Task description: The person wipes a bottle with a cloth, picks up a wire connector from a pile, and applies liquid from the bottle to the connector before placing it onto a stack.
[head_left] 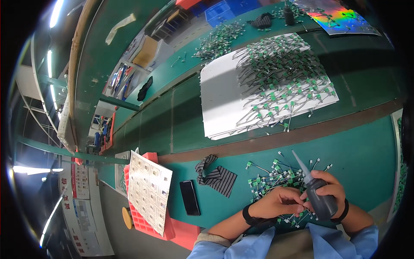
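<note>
My right hand (331, 189) is wrapped round a dark squeeze bottle (322, 202), whose long grey nozzle tilts up and to the left. Just beside it, my left hand (278, 203) is closed in a pinch, its fingertips at a small wired part close to the right fingers. What exactly the left fingers grip is too small to make out. Under and beyond both hands spreads a loose pile of small green connector parts with short wires and white ends (280, 176) on the green bench. A black band circles each wrist.
Beyond the bench, a white sheet (220, 99) on a green belt bears many wired green parts (280, 64) in rows. A black phone (189, 197) and striped cloth (220, 180) lie left, near a printed chart (148, 190) on red crates (172, 228). Another parts pile (220, 41) lies farther back.
</note>
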Demonstrator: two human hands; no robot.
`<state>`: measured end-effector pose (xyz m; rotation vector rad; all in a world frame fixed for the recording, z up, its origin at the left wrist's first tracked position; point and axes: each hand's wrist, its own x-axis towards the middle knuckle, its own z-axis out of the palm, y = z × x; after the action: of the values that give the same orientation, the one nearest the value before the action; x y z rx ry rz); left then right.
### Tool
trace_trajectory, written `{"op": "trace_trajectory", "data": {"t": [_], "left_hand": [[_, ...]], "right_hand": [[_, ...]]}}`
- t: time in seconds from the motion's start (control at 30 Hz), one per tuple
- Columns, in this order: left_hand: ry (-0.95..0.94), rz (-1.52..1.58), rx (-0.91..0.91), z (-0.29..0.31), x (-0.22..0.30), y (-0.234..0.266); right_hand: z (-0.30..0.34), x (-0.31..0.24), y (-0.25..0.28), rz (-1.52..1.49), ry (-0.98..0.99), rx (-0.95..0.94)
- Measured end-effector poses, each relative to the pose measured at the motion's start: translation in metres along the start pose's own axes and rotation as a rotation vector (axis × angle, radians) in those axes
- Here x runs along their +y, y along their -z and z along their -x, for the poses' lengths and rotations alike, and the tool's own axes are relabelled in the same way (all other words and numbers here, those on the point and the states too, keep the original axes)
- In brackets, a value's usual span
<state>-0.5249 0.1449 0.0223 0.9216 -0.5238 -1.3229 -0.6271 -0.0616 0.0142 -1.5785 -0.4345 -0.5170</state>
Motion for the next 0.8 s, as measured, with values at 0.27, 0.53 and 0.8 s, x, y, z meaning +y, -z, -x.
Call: {"op": "trace_trajectory", "data": {"t": [0.27,0.53,0.8], "left_hand": [[-0.091,-0.387,0.049,0.0,0.007,-0.006],[0.018,-0.044,0.031,-0.002,-0.005,-0.014],[-0.245,-0.29,0.588,0.005,-0.004,0.0]], "right_hand": [[0.002,0.001,-0.004,0.018,0.012,0.04],[0.013,-0.004,-0.002,0.078,0.009,0.101],[0.004,-0.007,0.018,0.091,0.09,0.218]]}}
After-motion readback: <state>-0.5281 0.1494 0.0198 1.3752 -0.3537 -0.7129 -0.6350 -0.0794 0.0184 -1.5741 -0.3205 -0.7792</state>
